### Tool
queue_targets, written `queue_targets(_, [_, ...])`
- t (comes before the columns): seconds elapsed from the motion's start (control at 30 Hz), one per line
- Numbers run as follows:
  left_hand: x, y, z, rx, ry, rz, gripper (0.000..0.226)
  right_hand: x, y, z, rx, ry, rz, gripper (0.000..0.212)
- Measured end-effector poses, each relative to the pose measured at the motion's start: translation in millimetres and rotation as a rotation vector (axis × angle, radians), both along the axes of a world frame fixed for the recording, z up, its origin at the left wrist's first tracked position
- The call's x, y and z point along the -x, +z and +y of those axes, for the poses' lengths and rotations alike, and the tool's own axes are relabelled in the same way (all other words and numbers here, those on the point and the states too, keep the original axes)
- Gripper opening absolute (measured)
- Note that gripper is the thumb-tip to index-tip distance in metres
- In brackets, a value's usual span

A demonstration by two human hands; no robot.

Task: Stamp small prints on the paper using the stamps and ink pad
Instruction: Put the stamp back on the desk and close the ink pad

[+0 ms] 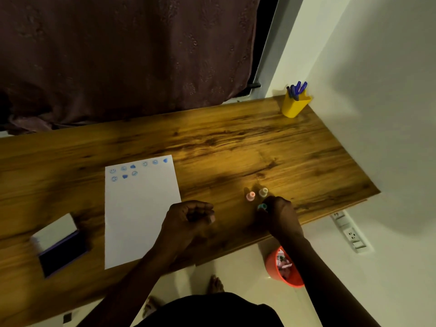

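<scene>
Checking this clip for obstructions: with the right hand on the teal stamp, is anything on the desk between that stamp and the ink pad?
Yes. The paper lies between the teal stamp under the right hand and the open ink pad, and the curled left hand rests at the paper's right edge. Both are low; lifting the stamp over them should clear.

**Layout around the sheet of paper**

The white rectangular paper sheet [139,208] lies flat on the brown wooden desk [236,142]; left of the sheet and nearer the front edge sits the open dark ink pad [62,249]; right of it stand three small plastic stamps [250,196]; far behind and right of it, at the desk's back corner, stands the yellow plastic pen holder [295,106]; the orange bin [283,267] is on the floor, right of it.
</scene>
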State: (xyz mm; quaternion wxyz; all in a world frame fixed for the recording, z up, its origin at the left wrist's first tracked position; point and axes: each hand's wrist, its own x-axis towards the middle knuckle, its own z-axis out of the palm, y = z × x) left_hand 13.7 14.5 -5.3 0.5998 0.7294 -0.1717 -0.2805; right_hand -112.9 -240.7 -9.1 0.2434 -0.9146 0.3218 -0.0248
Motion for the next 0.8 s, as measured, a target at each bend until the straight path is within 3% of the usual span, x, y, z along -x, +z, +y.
queue_targets(0.17, [1, 0, 1, -0.004, 0.022, 0.02, 0.032, 2, 4, -2, -0.028, -0.005, 0.005, 0.042])
queue_targets(0.47, [-11, 13, 21, -0.024, 0.163, -0.029, 0.027, -25, 48, 26, 0.122, 0.086, -0.199, 0.034])
queue_targets(0.63, [-19, 21, 48, -0.04, 0.262, -0.078, 0.026, -60, 64, 76, -0.006, 0.228, -0.37, 0.013])
queue_targets(0.8, [-23, 21, 86, -0.04, 0.388, -0.07, 0.027, -97, 65, 126, -0.253, 0.307, -0.312, 0.01])
